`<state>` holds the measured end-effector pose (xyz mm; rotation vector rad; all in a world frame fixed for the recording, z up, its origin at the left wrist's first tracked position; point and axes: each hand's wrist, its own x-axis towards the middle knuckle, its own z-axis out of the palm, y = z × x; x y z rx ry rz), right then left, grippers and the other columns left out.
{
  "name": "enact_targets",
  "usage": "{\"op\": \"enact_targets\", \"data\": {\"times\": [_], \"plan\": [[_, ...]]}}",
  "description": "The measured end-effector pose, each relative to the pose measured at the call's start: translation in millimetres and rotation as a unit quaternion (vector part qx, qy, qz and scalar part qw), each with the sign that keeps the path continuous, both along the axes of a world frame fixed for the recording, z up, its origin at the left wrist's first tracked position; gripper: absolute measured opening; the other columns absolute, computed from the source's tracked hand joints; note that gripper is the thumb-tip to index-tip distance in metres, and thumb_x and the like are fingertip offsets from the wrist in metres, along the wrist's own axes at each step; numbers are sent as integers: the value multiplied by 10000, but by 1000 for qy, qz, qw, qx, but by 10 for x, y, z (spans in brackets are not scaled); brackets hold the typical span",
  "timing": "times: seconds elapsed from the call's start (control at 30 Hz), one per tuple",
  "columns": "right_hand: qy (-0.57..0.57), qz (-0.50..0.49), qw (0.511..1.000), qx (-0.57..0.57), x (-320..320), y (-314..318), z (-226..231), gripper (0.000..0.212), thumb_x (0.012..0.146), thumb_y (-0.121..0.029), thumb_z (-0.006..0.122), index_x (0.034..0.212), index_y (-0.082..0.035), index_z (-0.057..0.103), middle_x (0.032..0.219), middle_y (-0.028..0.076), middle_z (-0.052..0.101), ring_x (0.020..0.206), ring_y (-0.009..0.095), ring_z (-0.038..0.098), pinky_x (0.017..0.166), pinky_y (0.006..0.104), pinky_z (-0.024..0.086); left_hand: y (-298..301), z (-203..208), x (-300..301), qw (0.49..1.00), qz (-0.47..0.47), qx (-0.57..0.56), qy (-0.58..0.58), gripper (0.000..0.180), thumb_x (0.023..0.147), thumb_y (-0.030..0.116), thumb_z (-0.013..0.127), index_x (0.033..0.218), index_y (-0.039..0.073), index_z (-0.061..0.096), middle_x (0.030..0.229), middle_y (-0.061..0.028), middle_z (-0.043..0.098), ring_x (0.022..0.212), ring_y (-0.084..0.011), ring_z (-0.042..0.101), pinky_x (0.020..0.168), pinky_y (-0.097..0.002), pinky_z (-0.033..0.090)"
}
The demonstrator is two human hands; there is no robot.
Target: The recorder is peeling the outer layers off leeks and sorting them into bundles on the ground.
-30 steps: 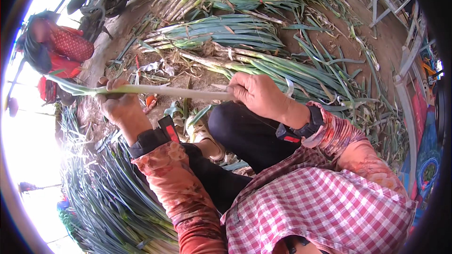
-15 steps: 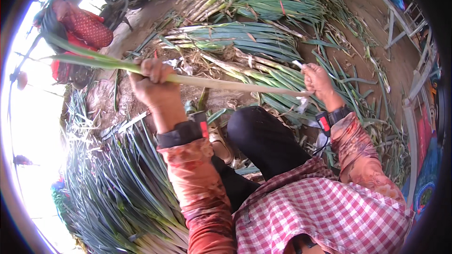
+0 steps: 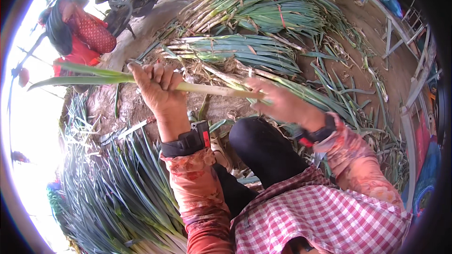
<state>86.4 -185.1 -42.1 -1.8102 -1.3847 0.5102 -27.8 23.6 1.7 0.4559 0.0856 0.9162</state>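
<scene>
My left hand [image 3: 157,84] is closed around a long leek [image 3: 212,89], held level above the ground. Its green leaves stick out to the left, and its pale stem runs right. At the right end of the stem is my right hand [image 3: 285,106], somewhat blurred. The fingers of that hand are stretched and apart, with the stem end between fingers and thumb; whether they touch it I cannot make out. Below my left forearm lies a big heap of leeks [image 3: 122,188] with dark green leaves.
Beyond my hands, loose leeks [image 3: 235,49] lie on the brown soil, with tied bundles [image 3: 278,11] farther back. A metal frame [image 3: 409,99] stands along the right. At the far left are a red dotted sack [image 3: 94,35] and a parked motorbike [image 3: 136,0]. My dark-trousered knee [image 3: 259,143] rises in the middle.
My right hand has come left and down from beyond the stem's end to the stem, its fingers opening from a pinch on a whitish strip. The leek has shifted slightly left in my left hand.
</scene>
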Motion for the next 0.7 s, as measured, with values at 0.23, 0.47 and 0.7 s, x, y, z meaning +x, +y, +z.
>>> {"op": "enact_targets", "data": {"times": [0.23, 0.47, 0.7], "plan": [[-147, -38, 978, 140, -257, 639, 14, 240, 785, -227, 512, 880, -16, 447, 577, 172, 520, 528, 349, 517, 465, 404, 397, -355, -122, 364, 973, 64, 65, 213, 323, 833, 342, 449, 616, 110, 394, 510, -8, 388, 422, -106, 374, 413, -259, 359], [-249, -61, 958, 128, -124, 522, -63, 215, 772, -224, 534, 828, -37, 444, 588, 157, 530, 525, 328, 526, 446, 396, 405, -277, -78, 252, 987, 44, -14, 152, 251, 884, 260, 340, 839, 33, 439, 714, -56, 484, 598, -139, 460, 565, -259, 399], [-163, -111, 968, 156, -242, 463, -25, 330, 728, -207, 598, 976, -37, 463, 750, 143, 551, 684, 305, 555, 551, 331, 439, -117, -177, 168, 999, 12, -10, 37, 202, 874, 245, 381, 848, 45, 398, 727, -53, 442, 613, -141, 434, 582, -271, 414]]}}
